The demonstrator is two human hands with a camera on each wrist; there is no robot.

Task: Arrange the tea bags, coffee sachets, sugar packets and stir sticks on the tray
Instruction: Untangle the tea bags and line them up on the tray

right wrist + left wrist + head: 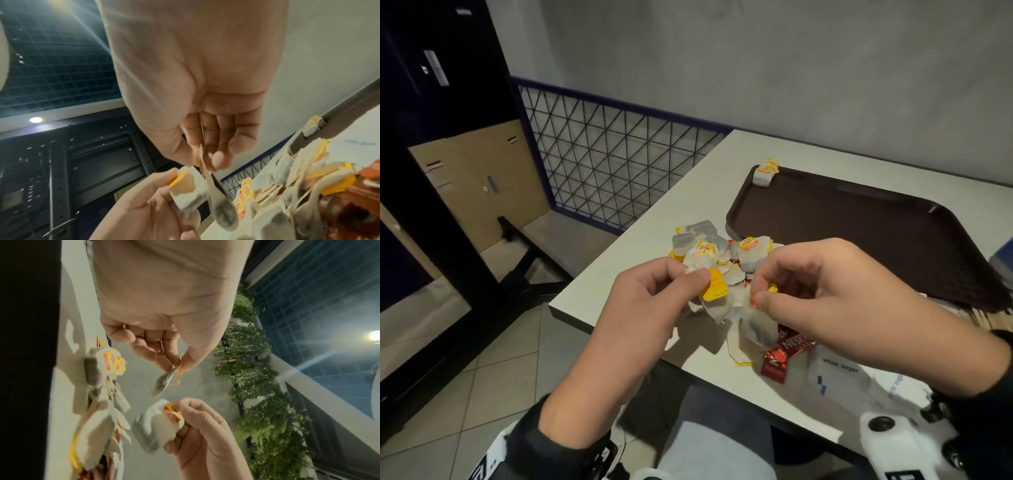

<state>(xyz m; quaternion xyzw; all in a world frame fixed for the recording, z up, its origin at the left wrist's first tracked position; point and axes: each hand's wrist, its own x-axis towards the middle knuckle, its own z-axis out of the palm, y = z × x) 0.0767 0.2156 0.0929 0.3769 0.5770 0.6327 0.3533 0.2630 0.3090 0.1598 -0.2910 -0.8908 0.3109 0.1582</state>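
The left hand [654,294] pinches one tea bag [714,289] by its yellow tag; the right hand [822,291] pinches another bag [751,329] likewise, both above the pile [709,246] at the desk's [640,260] near edge. Bags look light, limp and tearable, strings likely tangled; tags give the firmest hold.

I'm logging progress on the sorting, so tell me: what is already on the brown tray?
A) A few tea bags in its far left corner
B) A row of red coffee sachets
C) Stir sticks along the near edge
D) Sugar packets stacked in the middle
A. In the head view a small cluster of tea bags sits in the far left corner of the brown tray; nothing else shows on the tray surface that is in view.
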